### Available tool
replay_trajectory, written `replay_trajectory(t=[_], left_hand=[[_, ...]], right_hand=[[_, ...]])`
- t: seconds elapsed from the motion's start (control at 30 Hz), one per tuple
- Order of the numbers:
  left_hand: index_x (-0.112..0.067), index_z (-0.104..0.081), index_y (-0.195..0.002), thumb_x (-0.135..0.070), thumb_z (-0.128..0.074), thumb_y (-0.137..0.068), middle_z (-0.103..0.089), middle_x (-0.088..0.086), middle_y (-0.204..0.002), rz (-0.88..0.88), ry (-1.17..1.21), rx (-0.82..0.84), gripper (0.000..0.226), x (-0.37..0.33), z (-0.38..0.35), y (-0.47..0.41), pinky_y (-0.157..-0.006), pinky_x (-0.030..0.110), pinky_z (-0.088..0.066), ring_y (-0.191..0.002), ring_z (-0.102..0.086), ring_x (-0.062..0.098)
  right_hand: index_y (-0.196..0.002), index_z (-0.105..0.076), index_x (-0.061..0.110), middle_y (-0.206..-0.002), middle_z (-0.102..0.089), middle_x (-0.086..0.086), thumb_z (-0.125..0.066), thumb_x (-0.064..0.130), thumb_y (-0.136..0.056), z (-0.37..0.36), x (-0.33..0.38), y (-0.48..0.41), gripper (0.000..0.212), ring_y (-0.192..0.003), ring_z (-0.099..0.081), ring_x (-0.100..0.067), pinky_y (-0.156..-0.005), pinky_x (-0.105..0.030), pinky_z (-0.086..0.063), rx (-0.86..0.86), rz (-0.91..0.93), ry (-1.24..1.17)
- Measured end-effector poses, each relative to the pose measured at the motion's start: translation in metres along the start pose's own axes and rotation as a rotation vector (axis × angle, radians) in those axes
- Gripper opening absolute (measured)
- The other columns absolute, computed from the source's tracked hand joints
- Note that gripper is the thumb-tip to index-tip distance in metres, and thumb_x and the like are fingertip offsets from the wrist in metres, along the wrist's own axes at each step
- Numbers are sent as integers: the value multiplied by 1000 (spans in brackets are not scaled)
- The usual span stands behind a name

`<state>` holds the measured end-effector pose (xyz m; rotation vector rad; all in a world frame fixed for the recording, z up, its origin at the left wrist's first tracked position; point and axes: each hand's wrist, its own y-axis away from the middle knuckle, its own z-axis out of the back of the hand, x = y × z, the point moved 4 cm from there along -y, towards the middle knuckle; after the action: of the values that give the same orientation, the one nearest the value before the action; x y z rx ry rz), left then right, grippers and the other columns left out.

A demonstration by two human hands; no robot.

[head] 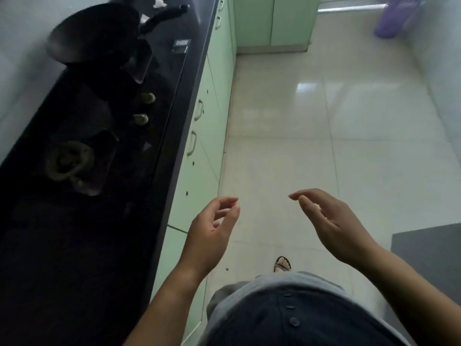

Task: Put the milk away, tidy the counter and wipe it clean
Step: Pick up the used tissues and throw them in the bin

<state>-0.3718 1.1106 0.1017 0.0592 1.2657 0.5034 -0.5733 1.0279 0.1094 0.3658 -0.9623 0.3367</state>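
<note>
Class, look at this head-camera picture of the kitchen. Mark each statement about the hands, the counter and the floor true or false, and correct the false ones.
1. Both hands are empty. True: the left hand and the right hand hold nothing.
2. A dark pan sits on the stove. True.
3. The left hand is pressed on the counter. False: it hangs over the floor, beside the counter edge.
4. The cabinet doors under the counter are red. False: they are pale green.
5. White crumpled scraps lie at the far end of the counter. True.
</note>
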Motion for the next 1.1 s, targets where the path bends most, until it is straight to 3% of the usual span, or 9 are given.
replay_trajectory(t=[0.23,0.4,0.5,0.63,0.83,1.03,1.1], left_hand=[[-34,-61,-102,-35,-51,-91,-65,-15,-107,-3,28,48,15,-53,-51,-88,-81,15,-44,-102,-59,-1],[-33,-62,-101,-33,-50,-90,-66,-12,-106,77,79,50,16,-60,-55,-161,-70,5,-45,-92,-61,-6],[-30,-61,-104,-32,-51,-90,-66,-10,-107,90,100,39,17,-71,-52,-226,-68,2,-44,-92,-61,-5],[-29,-61,-106,-34,-51,-90,-65,-9,-110,44,72,72,19,-114,-41,-331,-75,14,-43,-102,-60,5],[-28,-61,-108,-36,-53,-91,-66,-8,-108,-84,26,128,21,-194,-12,-463,-86,21,-45,-102,-60,5],[-31,-60,-107,-34,-53,-90,-66,-11,-107,-29,22,92,19,-202,0,-548,-84,16,-43,-103,-60,3],[-33,-59,-106,-35,-53,-90,-64,-15,-107,-9,2,74,18,-202,1,-576,-78,8,-43,-101,-59,-2]], right_hand=[[-108,-62,25,-106,-61,17,-27,62,-81,63,-28,-72,57,-104,-49,12,-80,0,-36,-28,1,3],[-107,-60,28,-105,-60,19,-35,60,-89,70,-37,-144,45,-101,-49,15,-76,1,-37,15,-66,-49],[-107,-61,25,-103,-60,20,-35,55,-82,78,-33,-209,47,-100,-50,14,-75,-1,-39,17,-74,-58],[-108,-62,24,-105,-61,15,-34,56,-80,102,-9,-312,51,-97,-53,11,-74,-1,-39,-32,-39,-41],[-111,-61,24,-105,-59,17,-33,54,-83,137,35,-450,49,-95,-50,17,-74,0,-38,-85,65,-9],[-111,-60,24,-106,-60,13,-36,55,-88,140,27,-539,46,-97,-51,17,-75,1,-39,-72,27,-54],[-109,-61,25,-106,-63,11,-38,52,-88,141,22,-570,42,-99,-52,15,-75,1,-39,-45,7,-72]])
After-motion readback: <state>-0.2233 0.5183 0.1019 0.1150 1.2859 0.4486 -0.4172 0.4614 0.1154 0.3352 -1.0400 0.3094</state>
